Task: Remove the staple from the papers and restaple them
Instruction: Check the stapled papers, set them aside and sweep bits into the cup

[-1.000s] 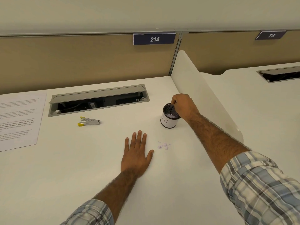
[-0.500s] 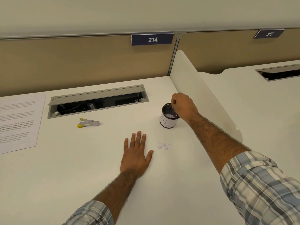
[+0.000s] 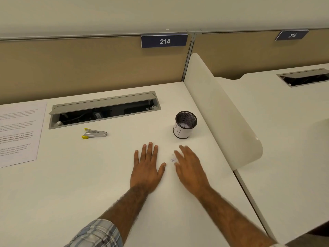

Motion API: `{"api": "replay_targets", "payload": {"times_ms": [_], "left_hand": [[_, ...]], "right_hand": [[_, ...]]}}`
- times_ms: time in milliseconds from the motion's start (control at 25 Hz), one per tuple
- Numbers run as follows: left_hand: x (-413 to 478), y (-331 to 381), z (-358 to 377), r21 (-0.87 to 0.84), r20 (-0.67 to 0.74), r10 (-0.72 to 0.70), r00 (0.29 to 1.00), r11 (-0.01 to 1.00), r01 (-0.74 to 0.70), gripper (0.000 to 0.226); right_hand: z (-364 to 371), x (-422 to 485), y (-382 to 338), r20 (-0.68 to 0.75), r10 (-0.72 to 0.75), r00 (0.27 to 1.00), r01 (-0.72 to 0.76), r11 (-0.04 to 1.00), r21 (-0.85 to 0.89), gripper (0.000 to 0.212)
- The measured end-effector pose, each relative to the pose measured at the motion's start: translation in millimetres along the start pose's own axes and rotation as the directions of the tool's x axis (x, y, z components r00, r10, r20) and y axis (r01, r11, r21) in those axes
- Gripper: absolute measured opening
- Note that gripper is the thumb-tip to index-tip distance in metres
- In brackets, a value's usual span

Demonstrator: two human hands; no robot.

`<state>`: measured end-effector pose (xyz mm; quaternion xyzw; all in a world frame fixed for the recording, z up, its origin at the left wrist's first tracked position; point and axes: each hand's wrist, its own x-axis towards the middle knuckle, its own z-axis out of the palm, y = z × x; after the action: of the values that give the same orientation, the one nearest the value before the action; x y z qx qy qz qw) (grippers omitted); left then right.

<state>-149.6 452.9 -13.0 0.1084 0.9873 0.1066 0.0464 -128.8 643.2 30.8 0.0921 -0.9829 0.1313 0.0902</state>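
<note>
A cup is sitting just beyond the right hand, holding pale bits (indistinct). Left hand is lying flat; both are spreading open, empty.

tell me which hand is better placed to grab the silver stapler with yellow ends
Left, probably. The left hand lies flat on the white desk, nearer the silver stapler with yellow ends, nothing between them. The right hand sits further right by the black mesh cup and would cross the left.

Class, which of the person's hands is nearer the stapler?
Left. The left hand lies flat to the right of the stapler, nearer the person; the right hand sits beyond it, farther right.
</note>
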Motion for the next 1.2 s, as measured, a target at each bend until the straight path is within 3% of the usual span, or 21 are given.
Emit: {"api": "replay_targets", "payload": {"times_ms": [120,360,680,1040,1200], "left_hand": [[0.5,-0.6,1.3,-0.001,0.006,0.002,1.000,1.000,-0.002,0.082],[0.8,0.0,2.5,0.026,0.012,-0.007,1.000,1.000,0.007,0.070],[0.6,-0.2,1.2,0.030,0.006,0.002,1.000,1.000,-0.002,0.069],[1.4,-1.3,2.4,0.014,-0.007,-0.003,1.000,1.000,0.003,0.068],[0.6,-1.2,1.8,0.026,0.010,-0.001,1.000,1.000,0.001,0.070]], "right_hand": [[18.7,-32.5,-5.5,0.198,-0.010,0.980,0.042,0.986,-0.160,0.063],[32.0,-16.4,-18.5,0.252,0.094,0.963,-0.034,0.972,-0.231,0.067],[37.7,-12.5,-17.0,0.166,0.318,0.933,-0.270,0.927,-0.258,0.069],[31.5,-24.7,1.9,0.105,0.422,0.900,-0.389,0.890,-0.238,0.086],[35.0,-26.3,-1.4,0.150,0.385,0.911,-0.344,0.908,-0.240,0.089]]}}
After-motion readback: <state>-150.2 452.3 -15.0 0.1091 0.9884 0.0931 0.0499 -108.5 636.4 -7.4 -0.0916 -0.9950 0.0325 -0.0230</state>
